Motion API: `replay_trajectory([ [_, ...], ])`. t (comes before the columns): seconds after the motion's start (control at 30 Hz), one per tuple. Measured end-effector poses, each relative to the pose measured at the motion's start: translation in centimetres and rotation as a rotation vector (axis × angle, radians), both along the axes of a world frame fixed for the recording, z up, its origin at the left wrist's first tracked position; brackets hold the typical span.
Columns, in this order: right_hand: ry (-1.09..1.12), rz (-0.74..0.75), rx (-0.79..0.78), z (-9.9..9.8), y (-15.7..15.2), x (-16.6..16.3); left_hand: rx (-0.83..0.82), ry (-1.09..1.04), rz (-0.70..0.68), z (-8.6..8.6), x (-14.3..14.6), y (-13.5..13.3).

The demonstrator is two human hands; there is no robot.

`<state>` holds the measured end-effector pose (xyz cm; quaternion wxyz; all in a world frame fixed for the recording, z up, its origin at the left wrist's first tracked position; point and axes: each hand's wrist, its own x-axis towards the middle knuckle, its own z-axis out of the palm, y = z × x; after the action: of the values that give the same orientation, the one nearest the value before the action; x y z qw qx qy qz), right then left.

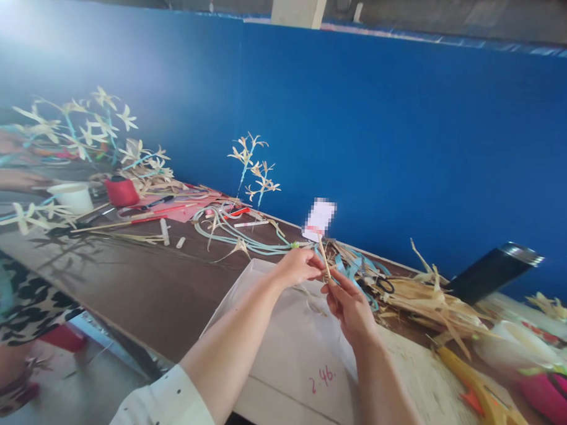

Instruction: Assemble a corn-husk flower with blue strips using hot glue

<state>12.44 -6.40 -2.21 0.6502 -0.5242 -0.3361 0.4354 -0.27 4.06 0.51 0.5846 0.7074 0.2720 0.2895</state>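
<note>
Over a pale cardboard sheet (296, 368), my two hands meet around a thin straw-coloured stick (324, 254) that points up and away. My right hand (350, 305) is closed on its lower end. The fingers of my left hand (301, 267) are bent together against the stick from the left; whether they pinch a thin strip there is too small to make out. Just beyond my hands lie dried husk strips (429, 298), light blue ribbon (351, 270) and dark-handled scissors (384, 285). A white card or phone, blurred out (319, 219), leans at the blue wall.
A yellow hot glue gun (482, 393), a white bowl (516, 344) and a black flask (495, 272) are at right. Blue cords (236, 239), two husk-flower sprigs (252, 168) and a red roll (121, 191) lie left. Another person's hand (15, 181) is at far left.
</note>
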Motion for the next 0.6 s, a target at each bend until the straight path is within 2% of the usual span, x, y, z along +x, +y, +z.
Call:
replay_trajectory([
  [0.23, 0.143, -0.073, 0.057, -0.16, 0.09, 0.81, -0.2, 0.022, -0.005, 0.67, -0.19, -0.38],
  [0.37, 0.156, -0.065, 0.067, 0.18, -0.05, 0.72, -0.149, 0.05, -0.058, 0.82, -0.31, -0.59],
  [0.6, 0.128, -0.031, 0.049, 0.0, -0.01, 0.54, -0.062, 0.082, 0.001, 0.61, -0.02, -0.84],
])
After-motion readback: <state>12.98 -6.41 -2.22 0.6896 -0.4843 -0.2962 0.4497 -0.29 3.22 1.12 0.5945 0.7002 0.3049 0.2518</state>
